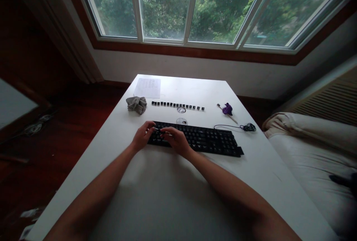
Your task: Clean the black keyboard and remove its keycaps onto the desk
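A black keyboard (206, 140) lies across the middle of a white table (167, 196). My left hand (142, 135) rests on the keyboard's left end with fingers curled down onto it. My right hand (177, 140) lies next to it on the left part of the keyboard, fingertips pinched at a small metal tool (161, 132) between the two hands. A row of removed black keycaps (177, 105) is laid out behind the keyboard. What exactly each hand grips is too small to tell.
A crumpled grey cloth (136, 104) and a sheet of paper (147, 87) lie at the back left. A purple-headed brush (228, 110) and the coiled keyboard cable (247, 127) lie at the back right. Two small clear round things (181, 110) sit behind the keyboard. A bed (312, 148) borders the right side.
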Available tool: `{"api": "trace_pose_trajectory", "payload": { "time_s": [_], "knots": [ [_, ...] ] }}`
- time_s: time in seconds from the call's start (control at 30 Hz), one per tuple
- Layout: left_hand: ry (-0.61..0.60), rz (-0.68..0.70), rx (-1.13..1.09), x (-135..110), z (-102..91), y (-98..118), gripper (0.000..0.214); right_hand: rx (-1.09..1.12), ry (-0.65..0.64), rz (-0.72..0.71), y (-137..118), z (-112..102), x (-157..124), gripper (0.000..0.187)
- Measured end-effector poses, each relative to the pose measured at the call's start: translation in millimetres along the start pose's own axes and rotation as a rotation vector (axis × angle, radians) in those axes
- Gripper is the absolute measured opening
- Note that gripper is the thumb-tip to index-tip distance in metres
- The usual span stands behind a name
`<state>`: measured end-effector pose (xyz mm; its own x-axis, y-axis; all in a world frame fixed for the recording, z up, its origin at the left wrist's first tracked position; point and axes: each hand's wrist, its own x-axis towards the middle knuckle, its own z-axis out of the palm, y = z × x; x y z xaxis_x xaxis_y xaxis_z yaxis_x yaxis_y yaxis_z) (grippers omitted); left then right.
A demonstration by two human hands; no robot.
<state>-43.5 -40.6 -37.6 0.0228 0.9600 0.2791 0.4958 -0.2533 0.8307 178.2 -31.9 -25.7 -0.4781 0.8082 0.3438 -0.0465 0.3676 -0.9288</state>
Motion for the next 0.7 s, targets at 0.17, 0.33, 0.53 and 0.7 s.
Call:
{"api": "trace_pose_trajectory", "payload": {
  "time_s": [0.17, 0.33, 0.53, 0.7],
  "knots": [
    [-0.008, -0.019, -0.042, -5, 4.8, 6, 0.027, -0.173, -0.024, -0.129, -3, 3, -14, 0.023],
    [-0.004, -0.064, -0.235, -3, 6.2, 3, 0.030, -0.168, -0.001, -0.142, -4, 7, -16, 0.024],
    [0.109, -0.106, -0.417, 9, 0.0, -19, 0.037, -0.220, 0.034, -0.155, -2, 7, -19, 0.021],
    [0.198, -0.195, -0.307, 37, -3.4, -43, 0.034, -0.337, -0.096, -0.270, 0, 12, -27, 0.024]
  ]
}}
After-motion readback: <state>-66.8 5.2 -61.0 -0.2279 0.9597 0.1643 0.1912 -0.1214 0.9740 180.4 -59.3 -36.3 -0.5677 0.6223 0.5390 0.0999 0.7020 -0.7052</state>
